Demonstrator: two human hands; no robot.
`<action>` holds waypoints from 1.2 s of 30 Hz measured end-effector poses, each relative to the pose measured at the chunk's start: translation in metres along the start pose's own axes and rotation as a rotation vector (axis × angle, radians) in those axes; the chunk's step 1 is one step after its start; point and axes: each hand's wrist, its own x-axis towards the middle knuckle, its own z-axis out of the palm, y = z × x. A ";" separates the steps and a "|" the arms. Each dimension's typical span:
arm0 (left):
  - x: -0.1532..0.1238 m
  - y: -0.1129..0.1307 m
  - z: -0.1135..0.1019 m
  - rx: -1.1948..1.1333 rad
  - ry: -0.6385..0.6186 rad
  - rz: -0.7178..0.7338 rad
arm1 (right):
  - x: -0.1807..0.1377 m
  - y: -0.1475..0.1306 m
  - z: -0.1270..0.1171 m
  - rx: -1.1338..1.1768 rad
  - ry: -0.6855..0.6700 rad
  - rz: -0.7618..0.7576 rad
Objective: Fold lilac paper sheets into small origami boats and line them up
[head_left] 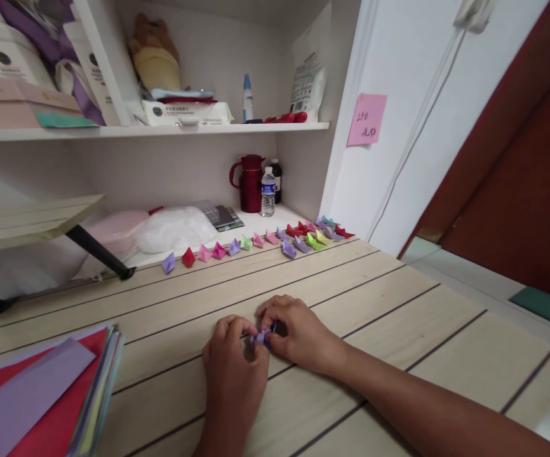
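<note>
Purple paper piece, small and folded: found low in the middle of the frame, just over the desk, and pinched from both sides. Left hand: placed below and to the left of the piece, back of the hand turned up, thumb and forefinger closed on its left end. Right hand: placed to the right and slightly higher in the frame, fingers curled in and closed on the right end, forearm drawn in from the lower right corner. Both hands are brought together, fingertips nearly meeting, so neither can be called nearer; the piece lies between them. Its long axis appears to run left to right from one hand to the other, though most of it is covered by fingers and its shape cannot be made out. Row of paper boats: many colours, lined up along the far edge of the desk, well apart from the hands, above them in the frame. Stack of coloured sheets: laid at the lower left, purple sheet on top, apart from the left hand. Red jug and water bottle: stood side by side beyond the boats, under the shelf.
</note>
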 end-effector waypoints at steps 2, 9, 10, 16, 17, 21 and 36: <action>-0.001 0.000 -0.001 0.026 -0.005 0.009 | 0.000 0.000 -0.001 0.007 0.005 0.018; -0.004 0.008 -0.005 0.172 -0.055 0.084 | -0.002 -0.004 -0.005 -0.011 0.015 0.103; -0.004 0.008 -0.006 0.186 -0.060 0.093 | -0.003 -0.003 -0.005 -0.014 0.013 0.110; -0.002 -0.002 -0.002 0.115 -0.090 0.153 | -0.003 -0.003 -0.008 -0.019 -0.015 0.107; -0.001 -0.005 -0.001 0.092 -0.080 0.150 | -0.003 -0.003 -0.009 -0.020 -0.018 0.104; 0.004 -0.014 0.001 0.011 -0.028 0.109 | -0.002 -0.003 -0.009 -0.025 -0.021 0.097; 0.001 -0.008 -0.001 0.052 0.010 0.068 | -0.003 -0.001 -0.012 -0.049 -0.018 0.077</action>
